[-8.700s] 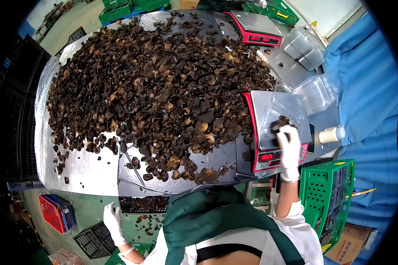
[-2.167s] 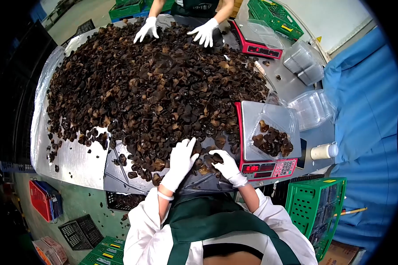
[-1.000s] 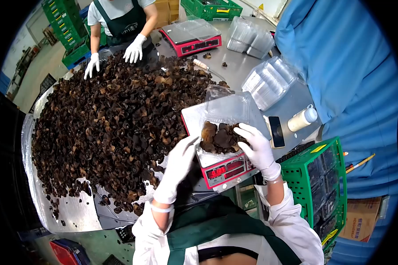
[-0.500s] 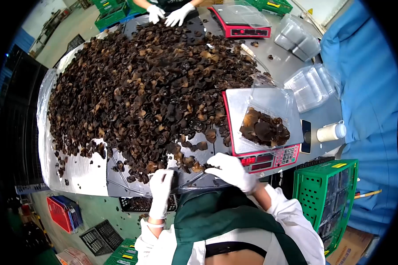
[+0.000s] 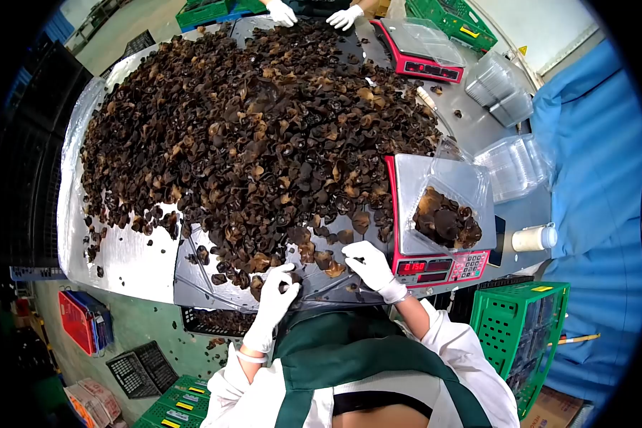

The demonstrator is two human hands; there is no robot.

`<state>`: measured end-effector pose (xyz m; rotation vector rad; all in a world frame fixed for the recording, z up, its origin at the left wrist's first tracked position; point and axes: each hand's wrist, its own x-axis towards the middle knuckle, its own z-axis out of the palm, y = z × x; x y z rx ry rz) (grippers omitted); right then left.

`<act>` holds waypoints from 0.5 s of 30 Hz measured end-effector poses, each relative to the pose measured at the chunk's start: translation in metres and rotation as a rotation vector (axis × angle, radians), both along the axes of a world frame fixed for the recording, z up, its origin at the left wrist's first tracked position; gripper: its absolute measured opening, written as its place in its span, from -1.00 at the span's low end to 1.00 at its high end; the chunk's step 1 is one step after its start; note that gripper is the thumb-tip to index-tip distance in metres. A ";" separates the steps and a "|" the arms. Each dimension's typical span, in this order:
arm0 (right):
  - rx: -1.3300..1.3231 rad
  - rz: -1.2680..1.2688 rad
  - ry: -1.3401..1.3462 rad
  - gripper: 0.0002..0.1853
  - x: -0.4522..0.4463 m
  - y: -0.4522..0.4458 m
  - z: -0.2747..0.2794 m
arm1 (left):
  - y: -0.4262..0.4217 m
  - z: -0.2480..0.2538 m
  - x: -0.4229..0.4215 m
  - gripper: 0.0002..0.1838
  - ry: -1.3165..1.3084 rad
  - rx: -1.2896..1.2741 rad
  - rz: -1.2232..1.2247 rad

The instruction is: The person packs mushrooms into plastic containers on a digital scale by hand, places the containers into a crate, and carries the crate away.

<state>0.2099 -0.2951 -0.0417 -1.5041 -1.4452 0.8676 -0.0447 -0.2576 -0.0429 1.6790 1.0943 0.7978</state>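
Observation:
A large heap of dark brown wood ear mushrooms (image 5: 264, 135) covers the table before me. My left hand (image 5: 274, 296), in a white glove, is at the near table edge with thumb and fingers curled around a small dark wood ear piece (image 5: 296, 279). My right hand (image 5: 372, 267), also gloved, hovers by loose pieces at the heap's front edge, fingers bent but apart, nothing visible in them. To its right, a clear plastic box (image 5: 446, 221) of wood ears sits with its lid up on a red scale (image 5: 441, 271), whose display seems to read 0150.
Across the table are a co-worker's gloved hands (image 5: 282, 13) and a second red scale (image 5: 424, 68). Clear box stacks (image 5: 510, 167), a phone (image 5: 498, 239) and a white bottle (image 5: 535, 238) lie right. A green crate (image 5: 503, 321) stands below the right table edge.
The view has shifted, so the table sits differently in frame. My left hand's fingers have curled in and turned right. The co-worker's hands have moved apart.

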 end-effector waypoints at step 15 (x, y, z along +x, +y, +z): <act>-0.377 0.067 1.139 -0.52 0.010 0.014 0.033 | 0.021 0.015 -0.013 -0.73 -0.454 -0.825 0.103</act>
